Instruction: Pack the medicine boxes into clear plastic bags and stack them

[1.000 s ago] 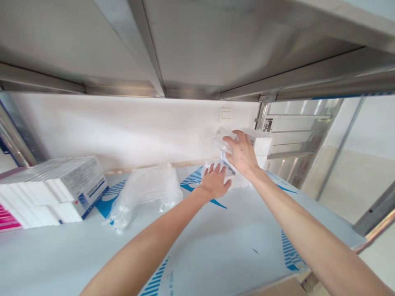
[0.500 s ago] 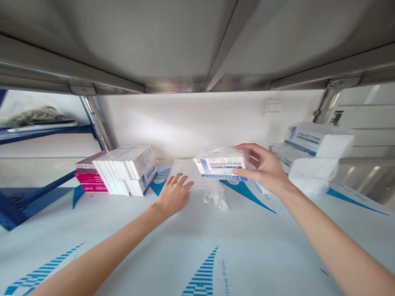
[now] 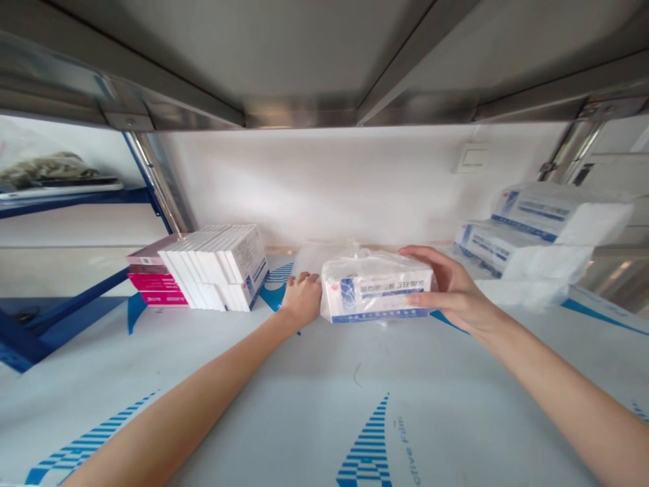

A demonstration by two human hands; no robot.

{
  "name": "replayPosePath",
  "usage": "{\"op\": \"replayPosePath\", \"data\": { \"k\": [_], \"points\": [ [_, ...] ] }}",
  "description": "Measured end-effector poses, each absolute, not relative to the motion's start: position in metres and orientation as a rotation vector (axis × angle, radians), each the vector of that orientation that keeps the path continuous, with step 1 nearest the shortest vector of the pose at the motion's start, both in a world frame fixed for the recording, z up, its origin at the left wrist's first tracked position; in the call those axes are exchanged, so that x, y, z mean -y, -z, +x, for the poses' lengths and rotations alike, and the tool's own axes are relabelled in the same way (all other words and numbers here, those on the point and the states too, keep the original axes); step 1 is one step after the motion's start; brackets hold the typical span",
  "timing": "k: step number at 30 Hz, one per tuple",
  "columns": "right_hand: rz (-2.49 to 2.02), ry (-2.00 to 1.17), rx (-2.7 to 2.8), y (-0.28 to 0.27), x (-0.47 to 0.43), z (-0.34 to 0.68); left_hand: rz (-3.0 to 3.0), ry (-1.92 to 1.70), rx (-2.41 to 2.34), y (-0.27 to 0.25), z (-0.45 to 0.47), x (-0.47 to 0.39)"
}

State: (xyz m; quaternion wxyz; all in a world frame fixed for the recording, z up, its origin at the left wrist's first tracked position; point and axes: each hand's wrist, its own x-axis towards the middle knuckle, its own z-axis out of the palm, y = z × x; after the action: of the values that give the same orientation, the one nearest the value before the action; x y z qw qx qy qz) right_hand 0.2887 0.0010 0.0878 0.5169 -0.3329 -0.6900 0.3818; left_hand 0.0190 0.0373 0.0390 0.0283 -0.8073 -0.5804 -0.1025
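A box pack (image 3: 378, 291), white with blue print and wrapped in clear plastic, is held just over the shelf in front of me. My right hand (image 3: 449, 287) grips its right end, thumb on the front face and fingers over the top and back. At the pack's left end is my left hand (image 3: 303, 297), palm down, its fingers loosely bent and partly apart, close against the plastic. Its thumb is hidden, and whether it touches the pack I cannot tell. Loose clear plastic (image 3: 324, 253) shows behind the pack.
White boxes (image 3: 218, 267) stand in a row at the left, beside stacked pink boxes (image 3: 159, 277). More plastic-wrapped packs (image 3: 537, 233) are piled at the right. A film-covered shelf surface (image 3: 284, 419) lies below; a metal shelf (image 3: 304, 54) hangs low overhead. Behind is a wall (image 3: 324, 182).
The pack in my right hand has come nearer and lower, its front turned more toward me. My left hand, spread and apart from it before, is now at its left end. The view has shifted slightly.
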Motion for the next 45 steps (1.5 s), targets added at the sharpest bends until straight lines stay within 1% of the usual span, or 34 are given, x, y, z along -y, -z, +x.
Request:
{"op": "replayPosePath", "data": {
  "k": [3,6,8,9,11,14,19,21,24,28,36,40,45],
  "points": [
    [-0.779,-0.899,1.792,-0.081,0.003,0.293,-2.449,0.471,1.713,-0.053,0.014,-0.031],
    [-0.726,-0.971,1.842,-0.073,0.006,0.289,-2.45,0.926,1.604,-0.067,0.004,-0.019],
    [-0.698,-1.025,1.847,-0.067,0.008,0.282,-2.639,1.233,1.464,-0.075,-0.002,-0.008],
    [-0.69,-1.039,1.853,-0.063,0.009,0.278,-2.801,1.289,1.374,-0.078,-0.004,-0.001],
    [-0.68,-1.042,1.88,-0.055,0.012,0.271,-3.109,1.203,1.097,-0.084,-0.006,0.011],
    [-0.691,-0.945,1.994,-0.047,0.016,0.265,-3.229,1.055,0.762,-0.086,-0.005,0.024],
    [-0.708,-0.551,2.33,-0.044,0.014,0.27,-3.15,1.009,0.628,-0.076,-0.004,0.027],
    [-0.677,-0.496,2.385,-0.045,0.012,0.273,-3.097,1.008,0.588,-0.069,-0.004,0.029],
    [-0.611,-0.494,2.416,-0.047,0.012,0.276,-2.984,1.058,0.528,-0.062,-0.002,0.034],
    [-0.585,-0.486,2.435,-0.051,0.016,0.272,-2.895,1.068,0.48,-0.061,0.003,0.041],
    [-0.636,-0.266,2.365,-0.062,0.026,0.262,-2.933,1.033,0.618,-0.071,-0.001,0.046],
    [-0.591,-0.243,2.47,-0.064,0.03,0.258,-2.994,1.042,0.656,-0.078,-0.004,0.048],
    [-0.6,-0.249,2.378,-0.062,0.033,0.254,-3.118,1.017,0.821,-0.086,-0.006,0.049]
  ]
}}
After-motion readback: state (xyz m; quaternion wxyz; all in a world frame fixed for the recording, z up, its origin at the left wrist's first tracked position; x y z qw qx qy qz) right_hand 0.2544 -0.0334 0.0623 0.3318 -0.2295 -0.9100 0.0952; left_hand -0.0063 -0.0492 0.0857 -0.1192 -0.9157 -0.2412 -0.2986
